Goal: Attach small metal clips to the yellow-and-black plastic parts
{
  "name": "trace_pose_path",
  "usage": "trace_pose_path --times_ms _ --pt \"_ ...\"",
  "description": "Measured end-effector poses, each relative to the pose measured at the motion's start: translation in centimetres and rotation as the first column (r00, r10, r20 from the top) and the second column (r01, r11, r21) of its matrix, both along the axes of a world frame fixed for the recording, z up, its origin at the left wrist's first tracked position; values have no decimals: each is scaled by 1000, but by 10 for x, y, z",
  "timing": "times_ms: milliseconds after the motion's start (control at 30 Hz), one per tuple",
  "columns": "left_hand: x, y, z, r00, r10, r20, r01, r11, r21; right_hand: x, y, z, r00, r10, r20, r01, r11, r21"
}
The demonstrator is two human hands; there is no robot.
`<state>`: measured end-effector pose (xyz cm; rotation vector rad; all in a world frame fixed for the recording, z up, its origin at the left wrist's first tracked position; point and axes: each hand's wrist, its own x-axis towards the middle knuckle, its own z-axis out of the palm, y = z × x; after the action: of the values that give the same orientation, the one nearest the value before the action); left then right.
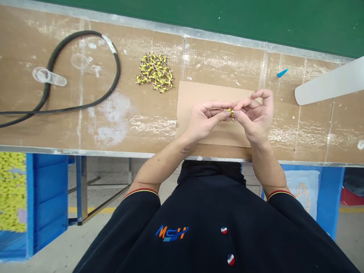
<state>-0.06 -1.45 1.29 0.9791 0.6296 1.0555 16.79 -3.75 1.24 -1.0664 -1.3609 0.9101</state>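
Through the head camera I see the left hand (205,118) and right hand (256,116) pinching one small yellow piece (229,112) above a cardboard sheet (224,132); fingertips cover much of it, so I can't make out its full shape. On the surface (148,125), the yellow pile (156,72) is too tangled for me to separate. The frame cuts off the black cable (117,70) and white object (330,83).

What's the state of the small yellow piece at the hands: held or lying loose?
Held: the yellow piece shows pinched between the left hand and the right hand, over the cardboard sheet.
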Motion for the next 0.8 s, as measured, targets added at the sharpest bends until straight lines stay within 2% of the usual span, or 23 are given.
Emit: trace_pose_path --times_ms 167,367,633,800 --pt "1 -1 0 1000 21 -14 -21 1000 -14 0 -1 0 1000 7 26 -6 999 -40" --pt "1 -2 0 1000 27 -7 -27 999 24 -2 -1 -1 1000 -2 19 2 1000 6" --pt "1 -5 0 981 159 -113 -125 957 262 0 -1 -5 999 8 31 -8 1000 -11" --pt "0 -4 -1 967 202 -157 -141 934 329 -1 -2 -5 999 -9 45 10 1000 -13"
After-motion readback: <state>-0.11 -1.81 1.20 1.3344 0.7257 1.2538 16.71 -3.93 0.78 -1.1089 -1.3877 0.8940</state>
